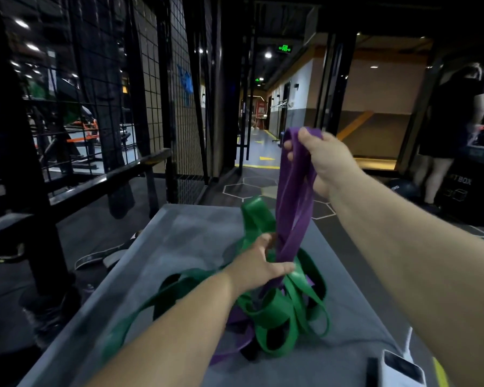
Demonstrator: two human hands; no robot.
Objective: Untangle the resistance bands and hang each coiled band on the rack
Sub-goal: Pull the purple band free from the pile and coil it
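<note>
A purple resistance band point(292, 208) hangs in long loops from my right hand point(323, 160), which grips its top, raised above the grey table point(162, 261). The purple loops run down into a tangled pile on the table. A green resistance band point(277, 305) lies there in many twisted loops, with one loop sticking up behind the purple one. My left hand point(260, 263) reaches into the tangle and its fingers close around the bands where purple and green cross. More purple shows under the green pile.
A black metal rack frame with wire mesh panels point(157, 107) stands to the left and ahead. A white device with a cable point(400, 367) lies at the table's near right corner. A person in dark clothes point(453, 129) stands at far right beside a black box.
</note>
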